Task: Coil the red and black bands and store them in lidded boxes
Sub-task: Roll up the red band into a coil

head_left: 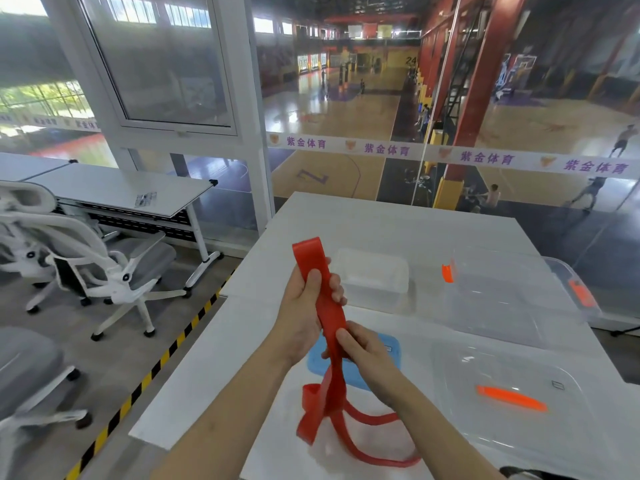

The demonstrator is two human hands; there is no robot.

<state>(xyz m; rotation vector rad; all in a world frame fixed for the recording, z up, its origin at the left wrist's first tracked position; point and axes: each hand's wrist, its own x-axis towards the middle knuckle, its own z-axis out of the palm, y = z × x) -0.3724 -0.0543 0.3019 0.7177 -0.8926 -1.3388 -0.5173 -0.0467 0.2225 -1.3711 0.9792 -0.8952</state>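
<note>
**As the red band hangs down, two hands grip it**

While we look down at the white table (381, 220), we see both hands raised above it in the middle of the frame. Our left hand (304, 306) is the upper one: its fingers are curled round the red band (330, 315) and its thumb presses on the front of the band. A folded end of the band stands up above this hand. Just below, our right hand (367, 355) pinches the same band between the thumb and the fingers.

From the right hand the band falls to the table and lies there in loose curves, in the lower middle of the frame.

Under the hands a blue lid (317, 362) lies flat on the table. Behind the hands stands a small clear box (374, 275). At the right a large clear box (502, 299) with orange latches (447, 273) stands, and below it in the frame lies a clear lid (485, 368) with an orange handle (509, 398).

At the left of the frame white office chairs (104, 271) stand on the floor.
</note>
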